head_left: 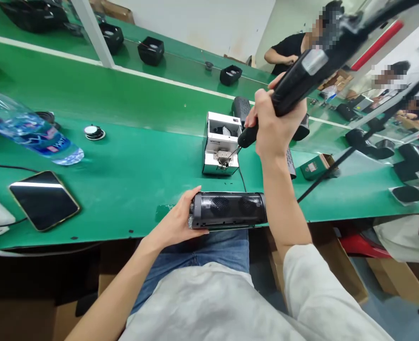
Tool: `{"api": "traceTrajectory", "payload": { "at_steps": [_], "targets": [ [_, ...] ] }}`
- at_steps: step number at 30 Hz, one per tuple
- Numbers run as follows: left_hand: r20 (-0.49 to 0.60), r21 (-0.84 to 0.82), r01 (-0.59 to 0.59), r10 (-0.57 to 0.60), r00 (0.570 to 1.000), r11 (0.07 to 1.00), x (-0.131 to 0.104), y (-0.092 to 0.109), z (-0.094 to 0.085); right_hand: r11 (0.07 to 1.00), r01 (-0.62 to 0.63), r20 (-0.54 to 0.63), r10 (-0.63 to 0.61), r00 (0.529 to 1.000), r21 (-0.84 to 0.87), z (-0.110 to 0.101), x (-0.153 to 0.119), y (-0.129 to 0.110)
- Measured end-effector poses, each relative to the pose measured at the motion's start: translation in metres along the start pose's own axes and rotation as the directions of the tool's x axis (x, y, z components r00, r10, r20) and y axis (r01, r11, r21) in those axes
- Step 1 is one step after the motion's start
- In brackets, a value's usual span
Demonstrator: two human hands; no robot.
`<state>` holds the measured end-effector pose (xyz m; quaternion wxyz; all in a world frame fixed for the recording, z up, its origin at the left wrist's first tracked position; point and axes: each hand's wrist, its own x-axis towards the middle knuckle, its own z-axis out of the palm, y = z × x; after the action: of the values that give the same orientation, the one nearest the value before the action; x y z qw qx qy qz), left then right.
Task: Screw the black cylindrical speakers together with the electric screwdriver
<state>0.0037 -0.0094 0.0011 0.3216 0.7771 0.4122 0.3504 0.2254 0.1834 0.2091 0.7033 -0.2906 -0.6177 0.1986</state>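
Note:
My right hand [278, 118] is wrapped round a black electric screwdriver [294, 85], raised over the bench and slanting down to the left. Its bit meets the front of a small white screw feeder box [223, 142]; whether a screw sits on the tip is too small to tell. My left hand [184, 213] grips the left end of a black speaker housing [230, 210] with two round perforated patches. The housing lies lengthwise at the bench's front edge, and my right forearm covers its right end.
On the green bench [141, 161] lie a phone [45, 200], a water bottle [28, 128] and a small round part [94, 132]. Black housings [151, 50] stand on the strip behind. A green box [317, 166] is at the right. Co-workers [287, 52] sit opposite and at right.

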Motion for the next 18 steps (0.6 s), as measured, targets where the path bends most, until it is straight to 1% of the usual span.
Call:
{"api": "traceTrajectory", "payload": {
  "at_steps": [2,5,7,9,10,11,12,13,14,15,16,17,18],
  "targets": [
    [0.005,-0.009,-0.005,0.005,1.000,1.000,0.000,0.000,0.000,0.999,0.031,-0.003,-0.031,1.000,-0.014,0.010,-0.003,0.013],
    [-0.013,-0.018,-0.042,0.042,0.999,0.999,0.001,-0.001,-0.001,0.994,0.107,-0.052,-0.106,0.993,0.015,0.018,-0.008,0.021],
    [-0.088,-0.012,-0.091,0.089,0.992,0.996,-0.001,0.004,-0.004,0.992,0.123,-0.063,-0.121,0.991,0.030,0.020,-0.010,0.019],
    [-0.198,0.014,-0.148,0.148,0.969,0.989,-0.004,0.020,-0.011,0.992,0.121,-0.050,-0.118,0.992,0.047,0.019,-0.011,0.014],
    [-0.240,0.032,-0.180,0.182,0.954,0.983,-0.007,0.033,-0.016,0.988,0.139,-0.057,-0.135,0.989,0.066,0.018,-0.010,0.010],
    [-0.257,0.044,-0.209,0.214,0.942,0.977,-0.010,0.051,-0.023,0.981,0.172,-0.072,-0.165,0.984,0.092,0.018,-0.009,0.006],
    [-0.237,0.048,-0.241,0.245,0.940,0.969,-0.012,0.072,-0.031,0.971,0.208,-0.092,-0.198,0.976,0.116,0.017,-0.008,0.002],
    [-0.183,0.027,-0.278,0.278,0.943,0.960,-0.013,0.095,-0.039,0.958,0.249,-0.108,-0.236,0.966,0.140,0.018,-0.006,-0.001],
    [-0.083,-0.027,-0.302,0.299,0.951,0.953,-0.013,0.120,-0.047,0.943,0.289,-0.121,-0.271,0.955,0.167,0.018,-0.004,-0.004],
    [0.054,-0.077,-0.305,0.309,0.949,0.949,-0.011,0.144,-0.055,0.928,0.320,-0.131,-0.299,0.945,0.193,0.020,-0.002,-0.005],
    [0.186,-0.102,-0.289,0.303,0.935,0.952,-0.008,0.165,-0.061,0.917,0.337,-0.127,-0.315,0.940,0.215,0.022,0.001,-0.004],
    [0.250,-0.122,-0.294,0.316,0.915,0.948,-0.004,0.183,-0.065,0.910,0.343,-0.122,-0.323,0.938,0.233,0.025,0.004,-0.002],
    [0.264,-0.122,-0.284,0.307,0.914,0.951,-0.001,0.196,-0.066,0.906,0.344,-0.120,-0.324,0.939,0.246,0.027,0.006,0.002]
  ]
}}
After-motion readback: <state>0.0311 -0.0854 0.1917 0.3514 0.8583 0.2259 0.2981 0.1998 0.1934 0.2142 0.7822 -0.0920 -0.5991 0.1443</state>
